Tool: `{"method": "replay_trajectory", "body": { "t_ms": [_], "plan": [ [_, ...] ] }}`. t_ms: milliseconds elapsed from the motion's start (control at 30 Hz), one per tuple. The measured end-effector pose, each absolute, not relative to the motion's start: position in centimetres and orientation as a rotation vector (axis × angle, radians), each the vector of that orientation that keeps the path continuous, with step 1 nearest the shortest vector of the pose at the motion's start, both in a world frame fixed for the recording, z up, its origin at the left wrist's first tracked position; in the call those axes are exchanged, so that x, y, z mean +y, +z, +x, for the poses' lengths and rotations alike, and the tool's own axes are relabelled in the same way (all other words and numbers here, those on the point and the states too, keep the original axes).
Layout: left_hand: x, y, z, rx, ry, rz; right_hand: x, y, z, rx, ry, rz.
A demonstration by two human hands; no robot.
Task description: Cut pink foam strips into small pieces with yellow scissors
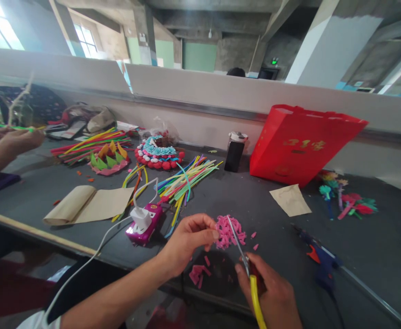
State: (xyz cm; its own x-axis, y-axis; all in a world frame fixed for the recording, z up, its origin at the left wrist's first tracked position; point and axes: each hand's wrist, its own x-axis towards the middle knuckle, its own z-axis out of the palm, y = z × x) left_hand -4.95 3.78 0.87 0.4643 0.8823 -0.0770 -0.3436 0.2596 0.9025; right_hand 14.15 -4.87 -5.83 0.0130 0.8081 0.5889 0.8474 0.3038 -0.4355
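Note:
My left hand [189,237] is closed in a pinch on a small pink piece at the edge of a pile of pink cut pieces [230,232]. My right hand [272,292] grips yellow-handled scissors [246,262]; the blades point up into the pink pile. A few more pink bits [197,273] lie on the dark table [241,201] below my left hand, near the front edge.
A bundle of coloured strips [183,180], a pink power strip [145,221] with white plug, brown paper [90,204], a blue glue gun [318,258], a red bag [301,144], a black bottle [235,151] and craft pieces [157,153] lie around. Another person's hands [11,139] work at far left.

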Motion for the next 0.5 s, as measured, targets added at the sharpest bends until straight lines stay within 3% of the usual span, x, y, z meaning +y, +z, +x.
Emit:
{"method": "replay_trajectory", "body": {
  "t_ms": [233,500],
  "plan": [
    [5.3,-0.3,-4.2,0.795,0.929,1.242,-4.9,-4.7,14.3,-1.718,-0.101,-1.474],
    [7.0,-2.7,-4.5,1.058,0.898,1.86,-4.1,-2.9,15.6,-1.614,0.088,-1.633]
  ]
}}
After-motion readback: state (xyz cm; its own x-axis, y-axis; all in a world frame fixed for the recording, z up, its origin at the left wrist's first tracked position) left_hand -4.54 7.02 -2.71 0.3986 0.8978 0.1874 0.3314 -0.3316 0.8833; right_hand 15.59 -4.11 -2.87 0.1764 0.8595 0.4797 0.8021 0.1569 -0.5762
